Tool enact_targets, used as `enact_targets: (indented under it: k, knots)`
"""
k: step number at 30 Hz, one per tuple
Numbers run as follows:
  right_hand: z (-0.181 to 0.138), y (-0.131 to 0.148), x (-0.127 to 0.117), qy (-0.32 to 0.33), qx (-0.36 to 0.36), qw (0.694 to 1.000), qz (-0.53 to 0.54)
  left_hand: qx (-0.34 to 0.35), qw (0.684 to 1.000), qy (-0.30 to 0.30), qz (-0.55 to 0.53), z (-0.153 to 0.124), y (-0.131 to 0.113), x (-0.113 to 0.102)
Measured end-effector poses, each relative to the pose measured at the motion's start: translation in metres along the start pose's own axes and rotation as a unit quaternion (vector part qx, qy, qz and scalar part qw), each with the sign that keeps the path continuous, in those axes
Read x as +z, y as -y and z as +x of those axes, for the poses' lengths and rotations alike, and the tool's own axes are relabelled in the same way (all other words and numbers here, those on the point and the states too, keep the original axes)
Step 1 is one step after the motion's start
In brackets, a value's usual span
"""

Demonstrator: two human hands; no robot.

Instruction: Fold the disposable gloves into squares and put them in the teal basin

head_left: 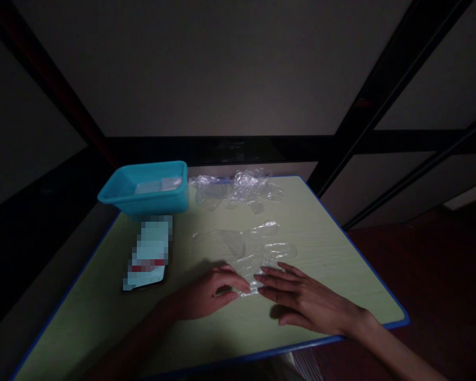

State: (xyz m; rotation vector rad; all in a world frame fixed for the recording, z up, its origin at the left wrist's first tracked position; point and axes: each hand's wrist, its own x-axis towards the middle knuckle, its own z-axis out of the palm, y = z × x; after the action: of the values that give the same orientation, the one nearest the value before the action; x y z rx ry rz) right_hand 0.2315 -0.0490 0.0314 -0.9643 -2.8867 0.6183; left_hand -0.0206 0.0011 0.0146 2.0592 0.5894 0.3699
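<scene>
Clear plastic glove (234,244): spread on the table (333,254)
Left hand (206,293): thumb and fingers apart, at glove's near edge
Right hand (301,296): fingers extended, alongside
Smoothing: apparently underway; calls for light fingertips

Phone (153,248) and basket (154,203) sat left of the grip

The phone, screen pixelated, lay nearer the grip; the turquoise basket, holding something pale (153,186), stood farther off. A blue-edged table (321,227) spread beneath the grip, a wall (222,69) rose beyond, reddish floor (404,259) showed right.

Clear plastic (257,259), turquoise basin (156,203), pale yellow-green tabletop (321,254), blue edging (400,322)
</scene>
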Motion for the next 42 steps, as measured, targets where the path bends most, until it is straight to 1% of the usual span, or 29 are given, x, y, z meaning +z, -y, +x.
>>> enact_targets:
  k: [8,14,16,18,21,23,25,30,34,38,42]
  knots:
    - [-0.001,0.000,0.002,0.001,0.007,1.000,-0.008,0.003,1.000,0.009,0.016,0.001,-0.002,0.000]
    - [-0.002,-0.001,0.003,-0.028,-0.004,0.999,0.020,0.013,1.000,0.008,0.018,0.001,0.005,0.001]
    - [-0.005,-0.002,0.001,-0.043,-0.003,0.999,0.021,0.008,1.000,-0.019,0.015,0.000,0.008,-0.004]
    - [-0.009,-0.004,-0.002,-0.062,0.011,0.998,0.017,-0.005,0.997,-0.071,0.027,-0.002,0.011,-0.011]
    - [-0.019,-0.006,-0.005,-0.083,0.052,0.995,0.005,-0.040,0.984,-0.154,0.084,-0.007,0.016,-0.025]
    - [-0.025,-0.008,-0.005,-0.087,0.073,0.994,-0.007,-0.060,0.973,-0.180,0.132,-0.010,0.021,-0.031]
    - [-0.030,-0.010,-0.004,-0.093,0.089,0.992,-0.016,-0.064,0.967,-0.174,0.173,-0.014,0.025,-0.034]
    - [-0.032,-0.014,-0.003,-0.096,0.127,0.987,-0.037,-0.059,0.961,-0.127,0.237,-0.020,0.030,-0.035]
    - [-0.030,-0.020,-0.005,-0.105,0.134,0.984,-0.049,-0.060,0.955,-0.095,0.274,-0.021,0.024,-0.034]
    - [-0.030,-0.032,-0.007,-0.114,0.120,0.983,-0.076,-0.057,0.944,-0.080,0.315,-0.024,0.019,-0.030]
    - [-0.028,-0.043,-0.008,-0.116,0.131,0.980,-0.100,-0.039,0.934,-0.069,0.348,-0.029,0.012,-0.023]
